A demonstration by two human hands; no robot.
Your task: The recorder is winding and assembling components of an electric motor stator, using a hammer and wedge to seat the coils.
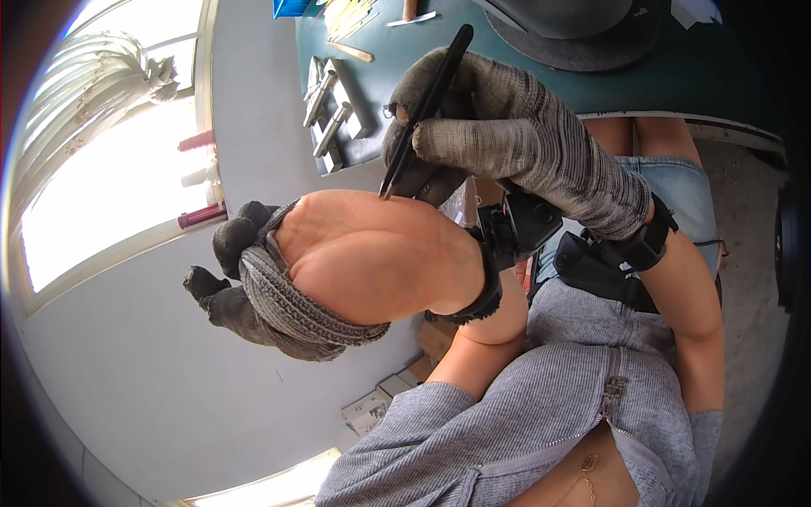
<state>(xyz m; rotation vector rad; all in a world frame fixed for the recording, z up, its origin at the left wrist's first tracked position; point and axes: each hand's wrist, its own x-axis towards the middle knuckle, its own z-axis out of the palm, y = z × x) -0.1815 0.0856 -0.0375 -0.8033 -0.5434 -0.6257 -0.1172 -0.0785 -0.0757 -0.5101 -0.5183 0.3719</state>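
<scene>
My left hand (372,258) is raised with its bare palm turned up. A grey knit glove (296,308) is pushed down off that palm and bunched over the fingers, whose dark tips stand apart, holding nothing. My right hand (498,127), in a worn striped grey glove, grips a pair of black tweezers (432,97) like a pen. Their fine points come down at the edge of the left palm. Whether anything sits between the points is too small to tell. Black straps with small devices circle both wrists; the left one carries a black block (528,228).
Beyond my hands is a dark green table (389,76) with metal blocks and rods (342,106), thin yellowish sticks (351,21) and a round grey base (574,51) on it. A window (110,169) with a tied curtain is at left, spools (198,177) on its sill. Boxes (438,338) stand low behind my arm.
</scene>
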